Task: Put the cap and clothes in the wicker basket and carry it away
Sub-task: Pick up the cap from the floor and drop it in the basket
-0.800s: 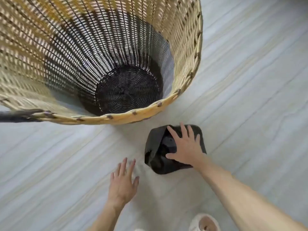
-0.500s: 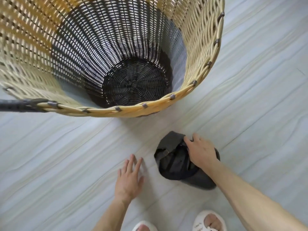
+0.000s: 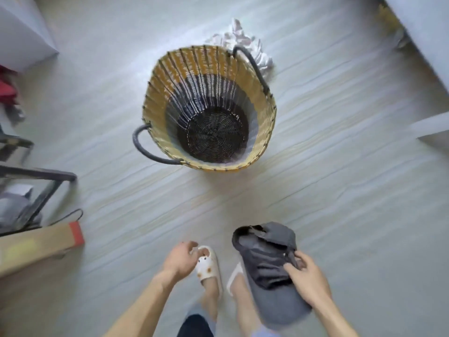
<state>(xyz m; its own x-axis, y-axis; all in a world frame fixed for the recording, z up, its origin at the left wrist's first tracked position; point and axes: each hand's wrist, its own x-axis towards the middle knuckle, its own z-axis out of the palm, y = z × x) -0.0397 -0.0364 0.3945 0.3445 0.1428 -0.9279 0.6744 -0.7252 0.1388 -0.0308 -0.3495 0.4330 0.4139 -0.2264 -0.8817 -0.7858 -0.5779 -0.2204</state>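
Observation:
A dark grey cap (image 3: 267, 261) hangs off the floor in front of me, upside down, with my right hand (image 3: 307, 278) shut on its back strap. My left hand (image 3: 178, 259) hovers empty beside it, fingers loosely curled. The wicker basket (image 3: 263, 110), tan above and black at the bottom, stands upright on the floor ahead with nothing inside; it has two dark handles. A crumpled white garment (image 3: 240, 42) lies on the floor just behind the basket.
My feet in white slippers (image 3: 209, 266) stand below the cap. A long cardboard box (image 3: 36, 244) and a dark metal frame (image 3: 38, 173) sit at the left. Red cloth (image 3: 7, 88) lies at the far left. Grey furniture edges (image 3: 427, 32) fill the right corner.
My right hand closed on the cap and lifted it off the floor. My left hand left the floor. I rose, so the basket now sits farther away.

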